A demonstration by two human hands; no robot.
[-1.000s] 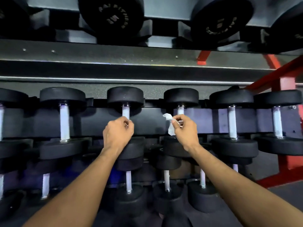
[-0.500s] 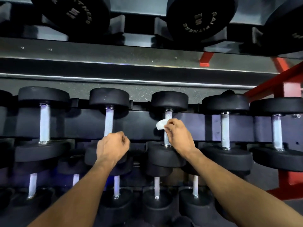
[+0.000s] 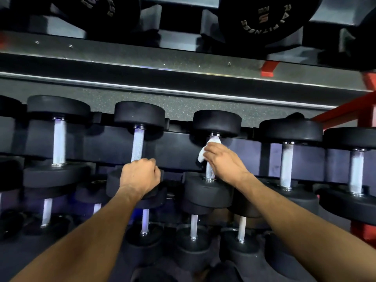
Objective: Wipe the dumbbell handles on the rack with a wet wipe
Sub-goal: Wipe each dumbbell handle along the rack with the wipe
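Wiped handle: the steel handle point(image 3: 210, 169) of the dumbbell at the middle of the rack's middle tier; its long axis runs from the near head point(image 3: 207, 192) up and away to the far head point(image 3: 217, 122).
Wet wipe: a small white wipe point(image 3: 205, 152) wrapped on the upper part of that handle, a corner sticking out to the left.
Right hand: the right hand point(image 3: 224, 162) has its fingers curled round wipe and handle together.
Left hand: the left hand point(image 3: 140, 176) is fisted at the lower end of the neighbouring handle point(image 3: 138, 144); whether its fingers close round the bar cannot be told.
Other dumbbells: they lie parallel, side by side, on the same tier and on the one below.
Rack: dark shelf rail point(image 3: 183, 78) above, red frame point(image 3: 364, 110) at right.
Top tier: larger black heads point(image 3: 262, 19) with lettering.
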